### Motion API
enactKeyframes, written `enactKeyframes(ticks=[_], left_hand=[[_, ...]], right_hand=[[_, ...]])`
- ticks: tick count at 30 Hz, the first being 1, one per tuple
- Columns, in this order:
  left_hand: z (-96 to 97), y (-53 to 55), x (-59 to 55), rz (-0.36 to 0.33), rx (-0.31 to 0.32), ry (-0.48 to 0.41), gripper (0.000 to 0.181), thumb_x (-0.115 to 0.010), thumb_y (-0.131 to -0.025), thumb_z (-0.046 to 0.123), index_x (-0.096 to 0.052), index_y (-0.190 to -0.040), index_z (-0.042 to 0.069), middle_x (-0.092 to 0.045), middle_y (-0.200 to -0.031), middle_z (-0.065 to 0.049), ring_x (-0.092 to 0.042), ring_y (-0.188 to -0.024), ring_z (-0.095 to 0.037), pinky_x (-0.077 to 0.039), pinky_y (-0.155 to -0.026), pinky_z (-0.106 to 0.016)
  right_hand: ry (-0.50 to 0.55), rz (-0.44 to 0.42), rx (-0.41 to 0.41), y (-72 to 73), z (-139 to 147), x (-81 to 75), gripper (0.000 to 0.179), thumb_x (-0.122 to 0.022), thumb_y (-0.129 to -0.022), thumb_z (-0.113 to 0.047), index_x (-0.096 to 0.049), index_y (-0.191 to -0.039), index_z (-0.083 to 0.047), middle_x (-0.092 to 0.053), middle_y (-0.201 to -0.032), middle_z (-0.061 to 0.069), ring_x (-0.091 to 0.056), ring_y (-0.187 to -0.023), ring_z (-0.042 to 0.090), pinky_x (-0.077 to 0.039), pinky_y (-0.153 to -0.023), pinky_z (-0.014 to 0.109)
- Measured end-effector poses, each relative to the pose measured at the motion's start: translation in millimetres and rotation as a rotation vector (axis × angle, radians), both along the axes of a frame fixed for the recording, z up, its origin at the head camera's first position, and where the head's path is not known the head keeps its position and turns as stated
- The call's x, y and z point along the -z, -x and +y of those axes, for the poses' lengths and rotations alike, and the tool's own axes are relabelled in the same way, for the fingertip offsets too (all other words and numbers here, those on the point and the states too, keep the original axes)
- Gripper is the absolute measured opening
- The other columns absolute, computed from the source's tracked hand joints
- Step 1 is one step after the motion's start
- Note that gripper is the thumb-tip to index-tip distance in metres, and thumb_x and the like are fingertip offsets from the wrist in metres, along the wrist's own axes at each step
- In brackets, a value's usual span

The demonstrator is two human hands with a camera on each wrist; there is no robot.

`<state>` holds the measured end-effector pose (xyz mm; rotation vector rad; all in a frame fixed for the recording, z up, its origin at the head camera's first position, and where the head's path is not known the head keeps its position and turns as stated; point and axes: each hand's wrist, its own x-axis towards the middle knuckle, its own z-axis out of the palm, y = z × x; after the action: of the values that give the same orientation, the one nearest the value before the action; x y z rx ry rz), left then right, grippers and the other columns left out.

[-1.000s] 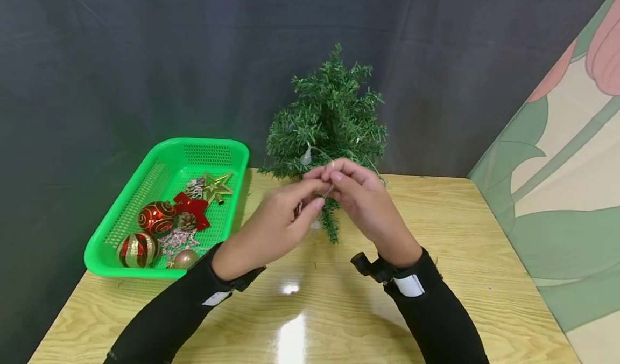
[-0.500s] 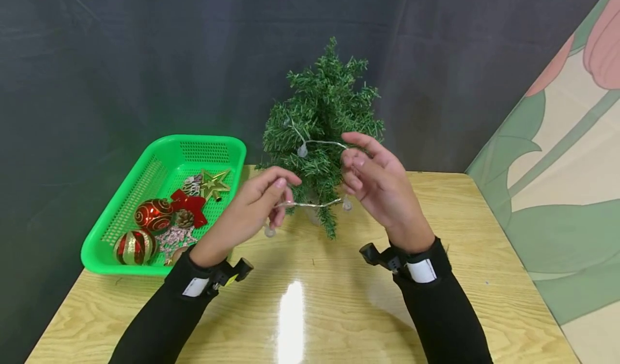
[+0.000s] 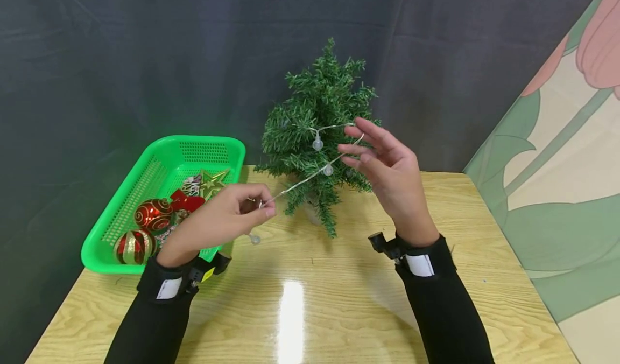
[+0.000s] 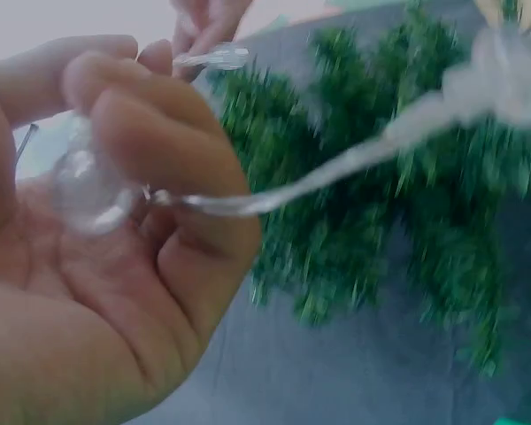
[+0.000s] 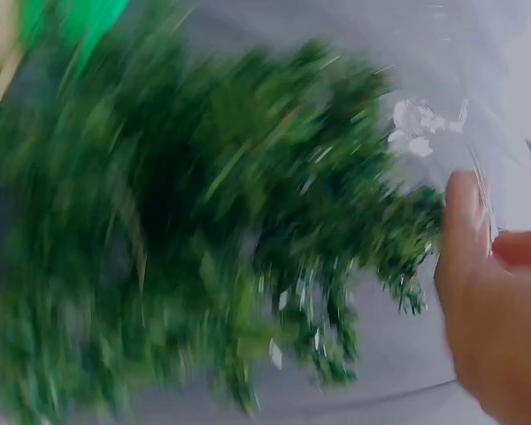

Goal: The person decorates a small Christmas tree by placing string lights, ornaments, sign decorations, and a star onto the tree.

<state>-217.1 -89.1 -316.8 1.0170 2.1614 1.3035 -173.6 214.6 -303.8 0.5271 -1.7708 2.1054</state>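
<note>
A string of clear bulb lights (image 3: 328,169) runs between both hands in front of a small green Christmas tree (image 3: 322,97). At the left, my left hand (image 3: 220,216) pinches the wire with curled fingers; one bulb (image 4: 93,190) sits against its palm in the left wrist view. Another bulb (image 3: 255,239) hangs below that hand. My right hand (image 3: 394,178) is raised at the tree's right, fingers extended and spread, with the wire looped over them. From there the wire turns back to a bulb (image 3: 317,143) in front of the branches.
A green plastic basket (image 3: 94,229) stands at the left with a red swirl ball (image 3: 153,214), a striped ball (image 3: 135,247), a gold star (image 3: 212,183) and a red bow (image 3: 194,202). A dark curtain (image 3: 169,57) hangs behind the wooden table (image 3: 349,299).
The hands have moved apart from together before the tree. My left hand has gone left and down, my right hand right and up, stretching the light string between them.
</note>
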Motion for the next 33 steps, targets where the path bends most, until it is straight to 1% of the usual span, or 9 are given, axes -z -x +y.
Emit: enactKeyframes(ticks=[5,8,11,14,16,19,23,28,33], left_hand=[[-6.8,-2.3,-7.7,0.000,0.040,-0.111,0.014,-0.057,-0.108,0.018,-0.067,-0.102,0.011,-0.041,-0.063,-0.004,-0.040,-0.050,-0.021,-0.042,-0.051,-0.033],[-5.1,-6.0,-13.3,-0.051,0.089,-0.265,0.017,-0.054,-0.109,0.016,-0.067,-0.103,0.007,-0.042,-0.064,-0.003,-0.039,-0.054,-0.022,-0.039,-0.052,-0.034],[-1.9,-4.5,-18.8,-0.110,0.151,-0.437,0.018,-0.049,-0.109,0.011,-0.066,-0.104,0.007,-0.045,-0.069,-0.004,-0.040,-0.059,-0.022,-0.037,-0.054,-0.033],[0.5,6.4,-20.9,-0.196,0.235,-0.577,0.025,-0.041,-0.107,0.005,-0.065,-0.105,0.010,-0.046,-0.074,-0.004,-0.039,-0.063,-0.020,-0.032,-0.056,-0.032],[0.8,16.9,-20.0,-0.278,0.255,-0.623,0.030,-0.038,-0.106,0.003,-0.066,-0.109,0.011,-0.048,-0.078,-0.003,-0.040,-0.066,-0.019,-0.032,-0.058,-0.030],[-1.0,34.1,-15.9,-0.360,0.207,-0.619,0.025,-0.041,-0.109,0.007,-0.066,-0.112,0.008,-0.054,-0.087,-0.003,-0.045,-0.073,-0.019,-0.038,-0.062,-0.027],[-6.0,55.1,-10.5,-0.334,0.105,-0.541,0.018,-0.052,-0.109,0.014,-0.066,-0.112,0.002,-0.061,-0.091,-0.004,-0.042,-0.063,-0.016,-0.038,-0.058,-0.025],[-11.7,68.7,-14.8,-0.355,0.093,-0.544,0.019,-0.056,-0.108,0.018,-0.066,-0.107,0.002,-0.061,-0.083,-0.003,-0.030,-0.050,-0.015,-0.022,-0.051,-0.030],[1.1,71.3,-38.2,-0.491,0.208,-0.669,0.017,-0.054,-0.109,0.015,-0.067,-0.103,0.005,-0.064,-0.083,-0.003,-0.031,-0.049,-0.012,-0.022,-0.049,-0.026]], right_hand=[[-0.653,0.250,0.511,6.1,-3.1,9.5,0.029,-0.070,-0.098,-0.003,-0.073,-0.126,-0.007,-0.076,-0.113,0.007,-0.066,-0.082,0.013,-0.050,-0.072,0.022],[-0.839,0.369,0.664,10.4,-6.7,11.9,0.012,-0.073,-0.097,-0.012,-0.078,-0.108,-0.006,-0.074,-0.098,0.009,-0.055,-0.072,0.017,-0.040,-0.066,0.026],[-0.787,0.376,0.654,13.6,-8.2,11.8,0.015,-0.067,-0.102,-0.013,-0.077,-0.094,-0.003,-0.068,-0.096,0.012,-0.050,-0.071,0.016,-0.036,-0.066,0.026],[-0.588,0.299,0.549,15.7,-6.7,8.6,0.028,-0.056,-0.107,-0.009,-0.076,-0.089,0.002,-0.065,-0.104,0.011,-0.053,-0.080,0.015,-0.039,-0.069,0.025],[-0.453,0.233,0.474,17.3,-4.2,4.6,0.036,-0.050,-0.110,-0.011,-0.075,-0.089,0.004,-0.065,-0.106,0.009,-0.054,-0.082,0.016,-0.041,-0.070,0.027],[-0.270,0.133,0.394,20.8,-0.6,-2.1,0.046,-0.047,-0.112,-0.021,-0.074,-0.085,0.006,-0.067,-0.098,0.004,-0.053,-0.077,0.020,-0.042,-0.068,0.030],[-0.128,0.014,0.299,25.6,2.7,-7.9,0.046,-0.051,-0.110,-0.027,-0.074,-0.082,0.000,-0.068,-0.090,0.004,-0.054,-0.075,0.019,-0.042,-0.068,0.031],[-0.121,-0.115,0.248,25.7,3.3,-10.7,0.034,-0.054,-0.109,-0.025,-0.074,-0.090,-0.005,-0.064,-0.091,0.003,-0.050,-0.076,0.020,-0.042,-0.068,0.030],[-0.347,-0.076,0.379,19.1,-3.1,-11.8,0.028,-0.055,-0.109,-0.024,-0.074,-0.105,-0.004,-0.052,-0.086,0.002,-0.037,-0.065,0.020,-0.033,-0.061,0.030]])
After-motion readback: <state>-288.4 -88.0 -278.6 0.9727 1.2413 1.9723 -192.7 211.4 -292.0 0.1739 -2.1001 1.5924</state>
